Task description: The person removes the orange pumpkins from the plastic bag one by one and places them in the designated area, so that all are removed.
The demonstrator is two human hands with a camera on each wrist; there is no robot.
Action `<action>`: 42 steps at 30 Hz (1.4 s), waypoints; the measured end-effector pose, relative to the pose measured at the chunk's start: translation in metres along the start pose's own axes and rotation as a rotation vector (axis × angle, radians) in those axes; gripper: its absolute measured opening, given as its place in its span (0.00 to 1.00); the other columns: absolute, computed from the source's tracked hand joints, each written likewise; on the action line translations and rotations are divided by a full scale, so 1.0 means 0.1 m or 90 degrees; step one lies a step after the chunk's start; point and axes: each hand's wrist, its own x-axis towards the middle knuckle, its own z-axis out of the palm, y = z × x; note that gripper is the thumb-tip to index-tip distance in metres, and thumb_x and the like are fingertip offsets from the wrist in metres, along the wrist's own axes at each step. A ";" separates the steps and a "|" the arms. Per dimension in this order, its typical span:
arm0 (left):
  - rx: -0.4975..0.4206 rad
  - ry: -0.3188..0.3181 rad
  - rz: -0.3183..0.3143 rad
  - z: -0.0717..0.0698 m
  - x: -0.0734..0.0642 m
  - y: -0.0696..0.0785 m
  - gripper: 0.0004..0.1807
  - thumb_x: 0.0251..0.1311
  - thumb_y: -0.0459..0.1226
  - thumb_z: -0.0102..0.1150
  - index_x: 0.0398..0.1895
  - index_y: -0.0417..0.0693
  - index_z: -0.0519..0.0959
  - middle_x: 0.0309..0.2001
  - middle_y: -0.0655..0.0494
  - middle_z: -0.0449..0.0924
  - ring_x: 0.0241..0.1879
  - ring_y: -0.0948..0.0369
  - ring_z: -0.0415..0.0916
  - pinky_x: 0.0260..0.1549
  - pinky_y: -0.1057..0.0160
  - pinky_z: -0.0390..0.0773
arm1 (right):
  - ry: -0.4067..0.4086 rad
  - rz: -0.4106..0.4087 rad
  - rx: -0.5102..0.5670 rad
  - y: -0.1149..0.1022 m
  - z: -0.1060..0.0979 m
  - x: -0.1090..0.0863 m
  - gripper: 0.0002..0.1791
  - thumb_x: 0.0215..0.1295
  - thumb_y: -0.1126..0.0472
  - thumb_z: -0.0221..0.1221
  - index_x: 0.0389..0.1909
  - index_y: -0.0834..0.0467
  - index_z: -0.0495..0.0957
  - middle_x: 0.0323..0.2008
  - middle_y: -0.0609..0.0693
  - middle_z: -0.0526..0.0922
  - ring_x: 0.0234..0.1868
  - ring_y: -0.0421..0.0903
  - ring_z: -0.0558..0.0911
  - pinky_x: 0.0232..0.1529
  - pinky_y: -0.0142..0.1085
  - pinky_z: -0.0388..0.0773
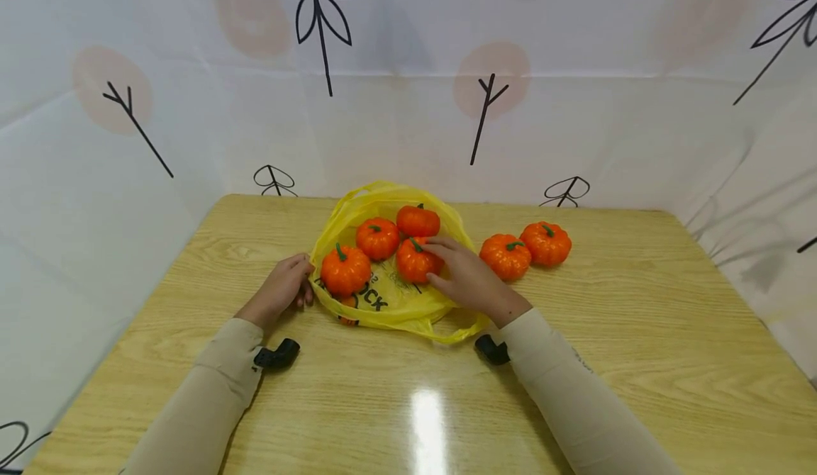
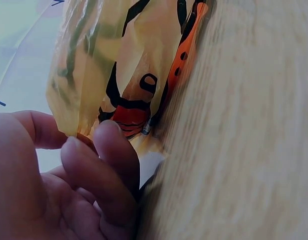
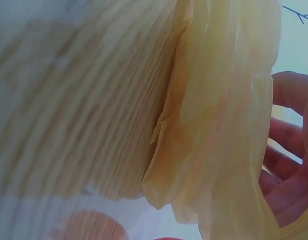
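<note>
A yellow plastic bag [image 1: 398,312] lies with its mouth spread wide on the table, several small orange toy pumpkins inside. My left hand [image 1: 288,282] pinches the bag's left rim; in the left wrist view, thumb and fingers [image 2: 76,167] meet at the thin plastic. Reaching in over the right side, my right hand [image 1: 469,276] holds a pumpkin [image 1: 411,261] with fingers on top and thumb at its lower right. Around it sit a left pumpkin [image 1: 345,273], a middle one [image 1: 378,239] and a back one [image 1: 418,220]. In the right wrist view, yellow plastic [image 3: 219,125] hides that pumpkin.
Two more orange pumpkins, one nearer [image 1: 506,256] and one farther [image 1: 546,243], stand on the wooden table [image 1: 357,404] just right of the bag. A white cloth [image 1: 396,135] with flower drawings hangs behind the table. One bag handle [image 1: 456,334] loops toward the front.
</note>
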 end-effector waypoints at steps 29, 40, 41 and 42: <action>0.003 0.003 0.007 0.00 0.00 0.02 0.14 0.75 0.40 0.38 0.31 0.43 0.66 0.19 0.51 0.74 0.16 0.60 0.68 0.18 0.62 0.76 | -0.039 0.009 0.074 -0.01 0.07 0.00 0.36 0.64 0.54 0.67 0.70 0.58 0.64 0.70 0.55 0.70 0.71 0.53 0.70 0.72 0.49 0.67; -0.009 0.000 -0.001 0.01 -0.01 0.02 0.14 0.75 0.39 0.38 0.30 0.44 0.66 0.18 0.51 0.74 0.15 0.61 0.67 0.17 0.62 0.76 | -0.022 -0.005 0.063 -0.05 0.09 -0.03 0.35 0.60 0.52 0.70 0.66 0.55 0.67 0.65 0.52 0.73 0.66 0.50 0.74 0.67 0.45 0.73; -0.008 -0.002 0.001 0.00 -0.01 0.02 0.14 0.75 0.39 0.38 0.30 0.44 0.66 0.18 0.51 0.74 0.15 0.61 0.67 0.17 0.62 0.76 | -0.018 -0.010 0.060 -0.06 0.09 -0.04 0.35 0.60 0.51 0.70 0.66 0.55 0.68 0.65 0.52 0.73 0.66 0.49 0.75 0.67 0.45 0.74; -0.008 -0.003 0.001 0.00 -0.01 0.02 0.14 0.75 0.39 0.38 0.30 0.45 0.66 0.19 0.51 0.73 0.15 0.61 0.67 0.17 0.62 0.76 | -0.014 -0.017 0.057 -0.07 0.09 -0.05 0.35 0.59 0.51 0.70 0.66 0.54 0.68 0.64 0.52 0.73 0.65 0.49 0.75 0.66 0.45 0.74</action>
